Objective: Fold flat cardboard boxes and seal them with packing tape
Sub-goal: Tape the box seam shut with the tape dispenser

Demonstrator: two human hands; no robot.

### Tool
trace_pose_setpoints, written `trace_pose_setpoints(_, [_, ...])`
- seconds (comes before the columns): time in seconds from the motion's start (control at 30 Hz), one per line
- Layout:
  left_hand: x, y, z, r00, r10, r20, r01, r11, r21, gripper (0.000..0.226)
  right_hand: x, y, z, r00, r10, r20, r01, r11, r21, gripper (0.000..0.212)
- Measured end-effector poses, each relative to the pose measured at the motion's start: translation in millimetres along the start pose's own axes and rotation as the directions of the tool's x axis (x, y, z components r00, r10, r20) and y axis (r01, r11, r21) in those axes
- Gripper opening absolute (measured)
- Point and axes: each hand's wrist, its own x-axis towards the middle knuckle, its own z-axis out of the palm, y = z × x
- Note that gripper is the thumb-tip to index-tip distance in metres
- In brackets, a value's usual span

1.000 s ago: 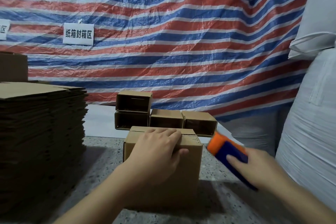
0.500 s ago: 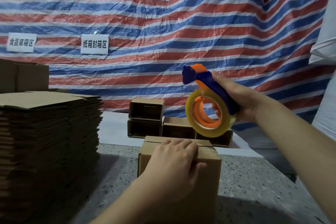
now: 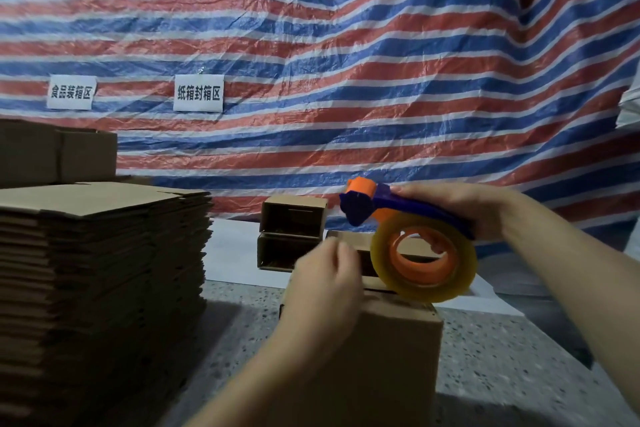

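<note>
A folded brown cardboard box (image 3: 381, 350) stands on the speckled table (image 3: 502, 357) right in front of me. My right hand (image 3: 464, 204) grips the blue handle of an orange-and-blue tape dispenser (image 3: 367, 204). Its roll of clear yellowish tape (image 3: 422, 262) hangs just above the box's far top edge. My left hand (image 3: 325, 284) is blurred, lifted off the box top, its bent fingers close to the left side of the roll. Motion blur hides whether those fingers pinch any tape.
A tall stack of flat cardboard blanks (image 3: 97, 270) fills the left side. Several folded boxes (image 3: 292, 218) lie on a white sheet (image 3: 232, 253) at the back. A striped tarp (image 3: 346, 80) with two paper labels hangs behind. White sacks (image 3: 630, 104) crowd the right edge.
My right hand brought the tape dispenser up from low right, then lowered it to the box's far edge. My left hand left the box top and rose toward the roll.
</note>
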Motion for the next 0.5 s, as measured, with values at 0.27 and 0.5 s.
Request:
trace_pose_setpoints(0.27, [49.4,12.6,-36.6,0.787,-0.551,0.277,0.600,0.581,-0.551,0.046,8.9,-6.9,3.9,0.999,0.039,0.029,-0.037,0.998,-0.057,0.083])
trace_pose_setpoints(0.5, [52.0,17.9,-26.8,0.785,-0.515,0.343,0.614,0.576,-0.541,0.023,15.4,-8.5,2.9,0.998,0.067,0.022,-0.064,0.990,-0.123,0.086])
